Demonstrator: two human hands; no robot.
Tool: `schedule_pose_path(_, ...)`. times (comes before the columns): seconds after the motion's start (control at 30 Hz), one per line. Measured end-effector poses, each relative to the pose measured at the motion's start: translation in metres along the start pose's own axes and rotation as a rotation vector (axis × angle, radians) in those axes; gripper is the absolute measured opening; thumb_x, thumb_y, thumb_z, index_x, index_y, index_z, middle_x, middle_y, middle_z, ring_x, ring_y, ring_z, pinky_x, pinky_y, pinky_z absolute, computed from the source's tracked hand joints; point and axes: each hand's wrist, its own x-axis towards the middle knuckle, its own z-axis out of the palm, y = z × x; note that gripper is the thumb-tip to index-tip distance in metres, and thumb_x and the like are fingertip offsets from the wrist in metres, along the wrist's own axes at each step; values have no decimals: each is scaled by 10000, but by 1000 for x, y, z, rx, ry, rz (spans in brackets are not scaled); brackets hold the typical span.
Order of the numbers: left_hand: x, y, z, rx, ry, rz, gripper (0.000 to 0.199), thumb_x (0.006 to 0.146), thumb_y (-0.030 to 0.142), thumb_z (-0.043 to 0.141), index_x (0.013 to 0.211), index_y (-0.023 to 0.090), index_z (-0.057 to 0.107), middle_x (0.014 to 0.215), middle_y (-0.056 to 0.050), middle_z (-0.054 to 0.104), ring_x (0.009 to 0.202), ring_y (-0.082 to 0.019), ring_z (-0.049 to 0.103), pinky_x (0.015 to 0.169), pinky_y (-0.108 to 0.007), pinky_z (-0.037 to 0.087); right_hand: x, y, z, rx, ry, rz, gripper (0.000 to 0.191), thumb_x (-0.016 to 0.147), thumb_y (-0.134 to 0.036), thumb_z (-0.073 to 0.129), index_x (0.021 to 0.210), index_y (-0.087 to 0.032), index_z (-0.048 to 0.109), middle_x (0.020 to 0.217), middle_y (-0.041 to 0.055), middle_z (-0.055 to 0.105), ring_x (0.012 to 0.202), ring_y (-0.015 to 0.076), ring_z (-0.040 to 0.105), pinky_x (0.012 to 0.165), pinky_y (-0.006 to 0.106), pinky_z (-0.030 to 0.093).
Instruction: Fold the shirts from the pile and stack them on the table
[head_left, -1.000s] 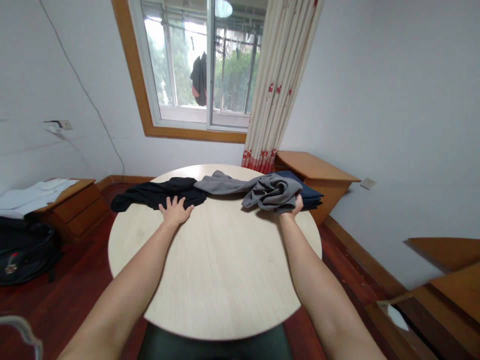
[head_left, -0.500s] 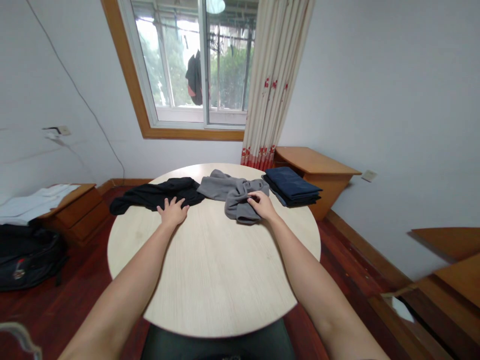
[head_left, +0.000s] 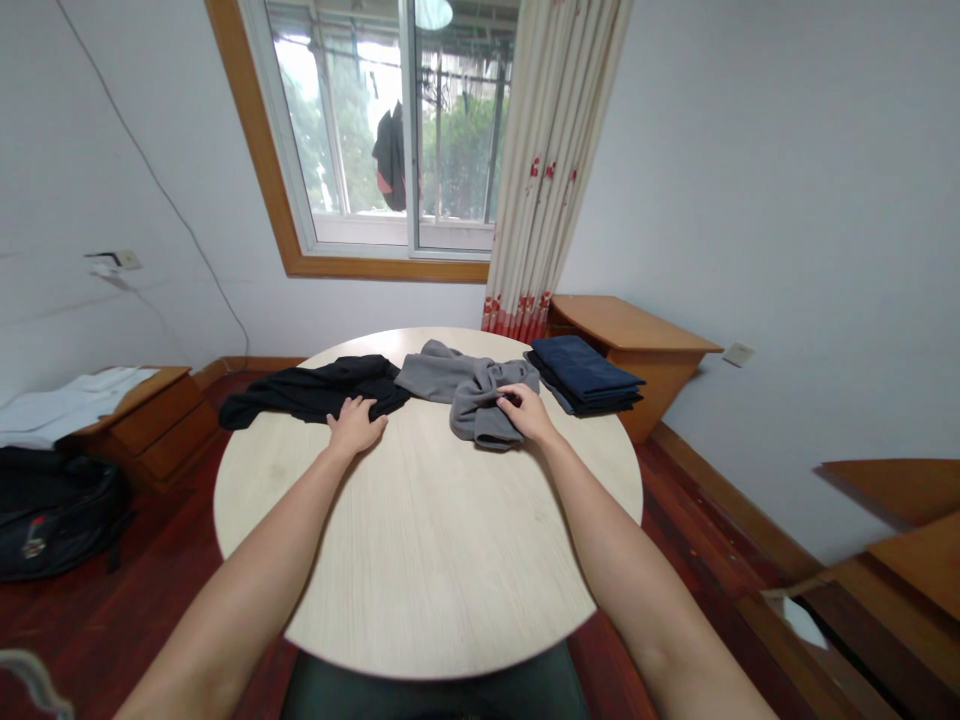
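Observation:
My left hand (head_left: 357, 427) lies at the near edge of a crumpled black garment (head_left: 322, 388), its fingers stretched out onto the cloth and apart from one another. A rumpled grey garment (head_left: 442, 378) is bunched up to the right of the black one, and the two touch. At its right side my right hand (head_left: 529, 413) is closed on a fold of the grey cloth, thumb and fingers bent around it. Just beyond that hand sits a stack of folded dark blue and black clothes (head_left: 585, 370).
Everything lies on a round pale wooden table (head_left: 442, 560). Behind it stand a wooden desk (head_left: 637, 325) and a patterned curtain (head_left: 551, 170) beside a window. To the left are a low wooden cabinet (head_left: 161, 425) and a black backpack (head_left: 64, 510) on the floor.
My left hand has shifted slightly to the right along the black garment, its fingers less widely spread. My right hand and the grey garment look unmoved.

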Motion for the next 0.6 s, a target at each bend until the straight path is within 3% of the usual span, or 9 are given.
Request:
schedule_pose_path(0.2, 1, 2, -1, -89, -3, 127, 501, 882, 427, 556, 1337, 223, 596, 1512, -124, 477, 1396, -350, 417, 1127, -640, 298, 0, -1, -1, -8, -9, 7, 233, 803, -297, 636, 988, -197, 738, 993, 86, 691, 869, 223, 629, 851, 413, 516)
schedule_pose_path(0.43, 8, 8, 5, 67, -68, 222, 535, 925, 450, 447, 1401, 225, 544, 1580, -103, 386, 1460, -357, 309, 1106, -692, 283, 0, -5, 3, -32, -5, 20, 222, 798, -279, 635, 982, -197, 728, 1009, 89, 687, 895, 226, 627, 844, 405, 517)
schedule_pose_path(0.6, 43, 23, 7, 202, -165, 152, 613, 963, 451, 309, 1509, 194, 413, 1643, -116, 236, 1495, -371, 218, 1106, -688, 279, 3, -9, 7, -52, -25, 27, 218, 799, -259, 634, 987, -191, 722, 1020, 93, 673, 884, 220, 624, 838, 398, 521)
